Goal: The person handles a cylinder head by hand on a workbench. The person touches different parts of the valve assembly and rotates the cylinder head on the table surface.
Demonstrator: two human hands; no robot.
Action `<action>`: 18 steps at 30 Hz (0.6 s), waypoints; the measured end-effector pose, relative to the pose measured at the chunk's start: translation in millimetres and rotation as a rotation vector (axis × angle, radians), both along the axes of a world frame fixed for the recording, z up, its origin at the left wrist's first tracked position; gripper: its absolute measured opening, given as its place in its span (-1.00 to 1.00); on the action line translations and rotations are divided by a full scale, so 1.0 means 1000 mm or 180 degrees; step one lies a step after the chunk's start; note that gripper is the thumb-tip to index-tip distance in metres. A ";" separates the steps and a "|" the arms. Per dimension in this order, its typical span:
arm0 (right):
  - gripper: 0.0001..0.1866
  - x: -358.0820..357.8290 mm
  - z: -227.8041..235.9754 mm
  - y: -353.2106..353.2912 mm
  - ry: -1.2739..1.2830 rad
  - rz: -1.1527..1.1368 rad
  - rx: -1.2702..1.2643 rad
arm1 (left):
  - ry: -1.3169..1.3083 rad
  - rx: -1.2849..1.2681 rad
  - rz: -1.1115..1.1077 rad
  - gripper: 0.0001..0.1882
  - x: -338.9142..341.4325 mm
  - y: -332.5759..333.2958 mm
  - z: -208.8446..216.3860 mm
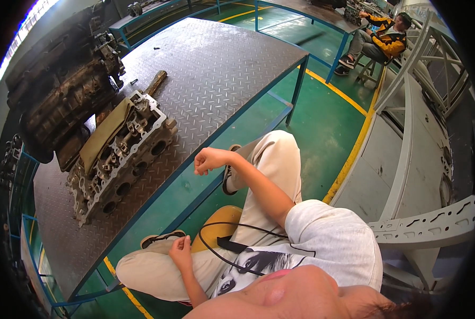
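Note:
My right hand (212,160) is raised in front of my knee, just off the near edge of the metal workbench (211,58). Its fingers are curled closed, and whatever might be inside them is hidden. Lower down, my left hand (181,253) hovers over my lap with its fingers drawn together; I cannot make out anything in it. Neither hand touches the engine cylinder head (142,150), which lies tilted on the bench with its valve gear and round ports showing. An olive-coloured flat strip (105,135) rests along its top.
A dark, grimy engine (62,85) stands behind the cylinder head. Beside it lie a wooden-looking bar (156,83) and a small bolt (134,82). A black cable (201,234) loops across my lap. Grey metal frames (407,159) rise at right; a seated person (389,40) is farther off.

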State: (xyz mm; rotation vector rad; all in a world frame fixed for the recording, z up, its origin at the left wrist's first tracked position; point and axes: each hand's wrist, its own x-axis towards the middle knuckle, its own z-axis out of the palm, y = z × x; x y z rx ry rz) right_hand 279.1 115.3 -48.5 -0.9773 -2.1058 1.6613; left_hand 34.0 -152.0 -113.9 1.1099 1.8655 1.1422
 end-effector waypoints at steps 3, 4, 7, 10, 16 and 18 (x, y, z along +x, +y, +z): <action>-0.80 0.004 -0.004 0.003 0.0015 0.0004 -0.0101 | -0.0056 0.0116 -0.0077 -0.84 0.002 0.002 -0.006; -0.79 0.004 -0.007 0.004 0.0062 0.0041 -0.0122 | 0.0026 0.0102 -0.0069 -0.85 0.003 0.003 -0.006; -0.81 -0.002 -0.006 0.003 0.0125 0.0051 -0.0115 | 0.0159 0.0080 -0.0108 -0.84 -0.001 -0.001 -0.009; -0.84 -0.001 -0.005 0.002 0.0106 0.0076 -0.0080 | 0.0281 0.0119 -0.0145 -0.85 0.001 0.001 -0.006; -0.86 0.000 -0.005 0.001 0.0056 0.0117 -0.0018 | 0.0394 0.0253 -0.0122 -0.85 0.001 0.002 -0.012; -0.86 -0.001 -0.005 0.000 0.0043 0.0135 -0.0004 | 0.0428 0.0257 -0.0100 -0.85 -0.001 0.001 -0.015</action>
